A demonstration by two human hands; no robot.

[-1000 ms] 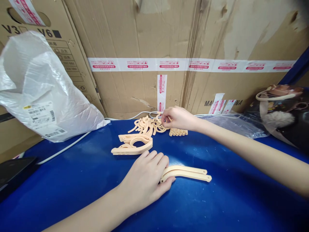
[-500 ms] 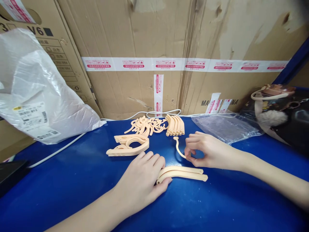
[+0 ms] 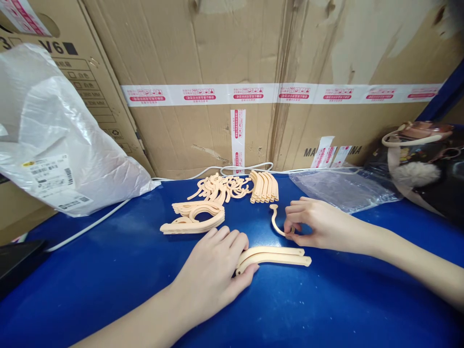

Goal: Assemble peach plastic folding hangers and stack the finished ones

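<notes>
"Two cream hanger arms (image 3: 275, 260) are lying side by side on the blue tabletop (image 3: 145, 290), their left ends disappearing beneath a person's left hand (image 3: 217, 261)."

"How is that hand holding them?"

"It is gripping them almost closed, fingers curling over the far side and the thumb pressing along the near side."

"And the right hand (image 3: 315, 224)?"

"It is pinching a slim curved hook (image 3: 274, 221) between thumb and fingertips, just beyond the arms' right ends, the hook's broad head pointing away from the person. Whether the hook is touching the surface, I cannot tell."

"What is sitting farther back?"

"A loose pile of small curved pieces (image 3: 217, 186) is spreading near the rear, with a neat row of curved arms (image 3: 264, 186) lining up just to its right. A stack of folded hangers (image 3: 195, 227) is resting between that pile and the left hand."

"And the surroundings?"

"A white mailing bag (image 3: 65, 130) is slumping at left, a clear plastic bag (image 3: 337, 191) is lying flat at right beside a pale pompom (image 3: 418, 175), and a taped cardboard carton (image 3: 199, 135) is standing behind everything."
</notes>
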